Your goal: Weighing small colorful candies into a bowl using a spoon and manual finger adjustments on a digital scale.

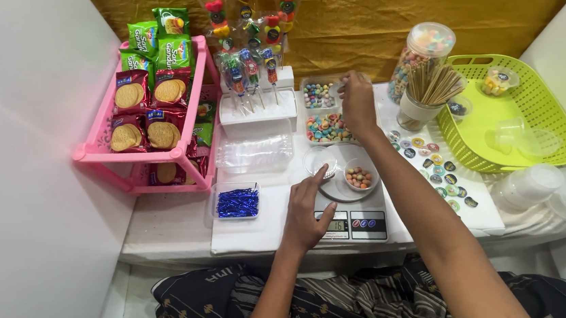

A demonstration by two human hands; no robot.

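Nearest: left hand (306, 208), fingers loosely spread, palm down on the front of a flat white kitchen scale (352, 204); index fingertip touches the rim of an empty clear plastic cup (319, 159) on the round weighing plate. Just beside it on the plate, a second small cup of candies (359, 177), smooth, round, mixed colours.

Left of the scale: shallow clear tray of glossy blue twist ties (237, 203), with bare white tabletop (166, 227) in front of it up to the near edge.

Right of the scale: round printed stickers (434, 166) scattered flat; stacked translucent lids (538, 184) at the table's right edge.

Farther: right hand (358, 101), fingertips bunched together, reaching into a clear box of pastel candies (319, 95); whether it pinches one cannot be told. A second candy box (326, 129) lies under the wrist.

Rear: wrapped candy skewers (250, 59) upright in a white foam block; pink plastic rack (101, 151) of biscuit packets tight against the left wall; bamboo sticks (433, 84) in a cup; perforated green basket (553, 122).
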